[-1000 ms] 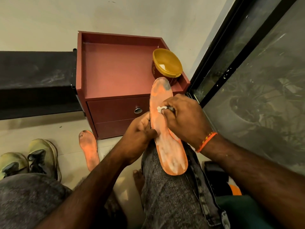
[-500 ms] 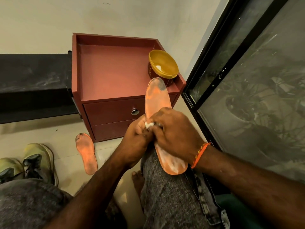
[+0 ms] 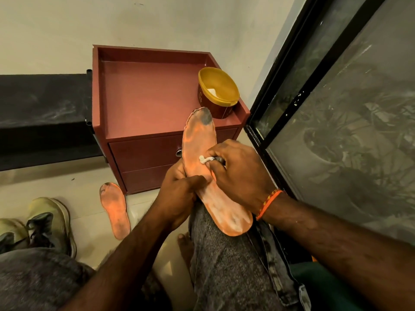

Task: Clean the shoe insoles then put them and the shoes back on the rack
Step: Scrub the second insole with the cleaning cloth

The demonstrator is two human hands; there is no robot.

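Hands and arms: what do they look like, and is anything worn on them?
Both forearms are bare, with no sleeves in view. The right hand has an orange thread band around its wrist, with some thin yellow and darker strands in it. The left hand wears no band or watch. No gloves are on either hand, and I see no rings.

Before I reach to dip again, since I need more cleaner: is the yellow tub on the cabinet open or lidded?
Open: the yellow tub shows its bare inside, with something white at the bottom.
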